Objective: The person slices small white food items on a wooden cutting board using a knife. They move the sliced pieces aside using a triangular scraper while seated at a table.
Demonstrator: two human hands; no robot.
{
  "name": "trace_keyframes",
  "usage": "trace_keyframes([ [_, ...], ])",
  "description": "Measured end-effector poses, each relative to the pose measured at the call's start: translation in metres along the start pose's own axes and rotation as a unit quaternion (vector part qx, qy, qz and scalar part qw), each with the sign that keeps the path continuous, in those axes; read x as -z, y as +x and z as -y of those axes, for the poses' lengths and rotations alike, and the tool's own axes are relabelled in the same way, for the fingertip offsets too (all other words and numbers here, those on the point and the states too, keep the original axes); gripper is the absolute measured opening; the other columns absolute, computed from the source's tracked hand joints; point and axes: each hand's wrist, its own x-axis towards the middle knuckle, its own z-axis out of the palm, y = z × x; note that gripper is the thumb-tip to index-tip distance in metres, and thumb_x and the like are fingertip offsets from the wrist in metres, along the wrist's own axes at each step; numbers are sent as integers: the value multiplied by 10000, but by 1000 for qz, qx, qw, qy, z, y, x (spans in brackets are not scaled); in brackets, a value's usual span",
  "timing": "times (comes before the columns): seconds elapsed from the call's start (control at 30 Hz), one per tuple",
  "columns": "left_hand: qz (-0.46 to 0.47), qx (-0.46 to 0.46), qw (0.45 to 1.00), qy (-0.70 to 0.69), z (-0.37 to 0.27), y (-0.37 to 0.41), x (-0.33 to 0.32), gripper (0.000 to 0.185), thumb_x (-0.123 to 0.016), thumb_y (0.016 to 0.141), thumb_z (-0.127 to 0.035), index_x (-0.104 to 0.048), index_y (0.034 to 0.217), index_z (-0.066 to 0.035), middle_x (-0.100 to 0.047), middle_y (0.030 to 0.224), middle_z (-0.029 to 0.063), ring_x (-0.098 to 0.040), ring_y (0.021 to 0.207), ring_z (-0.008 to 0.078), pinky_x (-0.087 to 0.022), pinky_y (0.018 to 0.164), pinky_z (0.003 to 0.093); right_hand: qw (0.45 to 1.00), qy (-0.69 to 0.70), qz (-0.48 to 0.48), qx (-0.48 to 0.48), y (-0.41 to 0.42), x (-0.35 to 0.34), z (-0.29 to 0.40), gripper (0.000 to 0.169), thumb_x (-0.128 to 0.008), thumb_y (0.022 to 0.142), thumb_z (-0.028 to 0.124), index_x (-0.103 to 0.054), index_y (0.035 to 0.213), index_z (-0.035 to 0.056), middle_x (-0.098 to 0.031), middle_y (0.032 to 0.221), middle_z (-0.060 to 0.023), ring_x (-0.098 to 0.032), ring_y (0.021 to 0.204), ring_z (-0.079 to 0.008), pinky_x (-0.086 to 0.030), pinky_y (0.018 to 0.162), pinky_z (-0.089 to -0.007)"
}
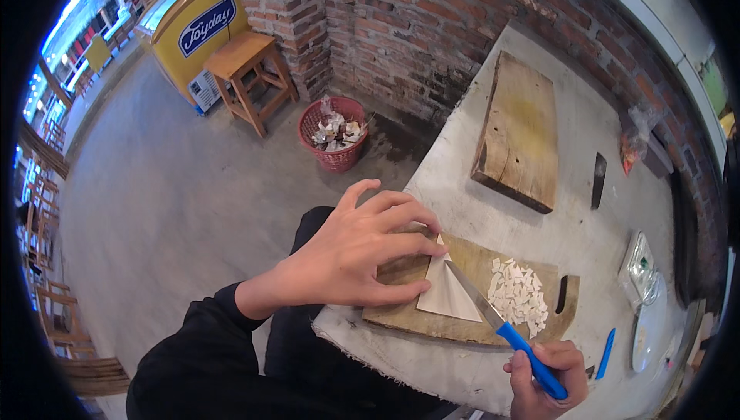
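My left hand point(370, 252) spreads over a wooden cutting board point(404, 327), its fingertips resting on the left edge of a white triangular sheet point(442, 295), which looks like folded paper. In my right hand point(555, 374) is the blue handle of a knife point(526, 350). The blade points up and left, and its tip lies over the upper part of the sheet. To the right of the blade, a heap of small white cut pieces point(517, 293) covers part of the board, close to its slotted handle.
A thick wooden block point(520, 136) lies farther back on the pale table point(462, 159). A dark blade point(599, 180), a clear plastic box point(637, 266) and a blue object point(605, 353) are to the right. On the floor stand a red waste basket point(341, 157) and a wooden stool point(243, 55).
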Motion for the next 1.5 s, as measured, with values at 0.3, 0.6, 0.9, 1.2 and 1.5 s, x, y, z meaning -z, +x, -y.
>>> trace_keyframes([
  [0.3,31,13,995,94,-13,8,6,348,-797,730,-306,-746,1065,-230,-657,1170,-17,-577,1196,225,-259,1120,534,999,-34,20,31,18,-1,29,221,-789,700,-82,-662,866,-10,-690,786,-143,-643,646,-169,-504,601,-253],
  [0.6,23,-13,990,140,-26,9,4,349,-773,766,-389,-720,1036,-174,-646,1164,-2,-582,1169,207,-257,1111,550,995,-88,20,40,19,3,28,237,-781,647,-74,-632,818,-7,-644,691,-115,-653,599,-186,-494,546,-248],
  [0.9,20,-15,986,164,-27,7,3,380,-773,764,-425,-710,1039,-170,-642,1163,-1,-583,1157,202,-252,1110,558,995,-61,63,50,28,10,40,178,-772,725,-70,-666,853,-8,-659,735,-87,-620,622,-139,-492,597,-241],
  [1.2,15,-15,984,179,-25,3,0,381,-774,763,-428,-709,1045,-180,-647,1176,-6,-591,1148,200,-250,1121,554,991,-115,47,57,24,7,33,218,-768,631,-73,-601,756,-11,-632,665,-112,-657,593,-176,-491,540,-239],
  [1.5,0,-27,984,176,-25,3,-2,386,-768,769,-433,-705,1056,-182,-641,1179,-4,-597,1134,190,-251,1117,546,989,-114,81,50,24,25,55,170,-772,698,-58,-657,817,-19,-626,685,-81,-612,606,-120,-480,573,-237],
])
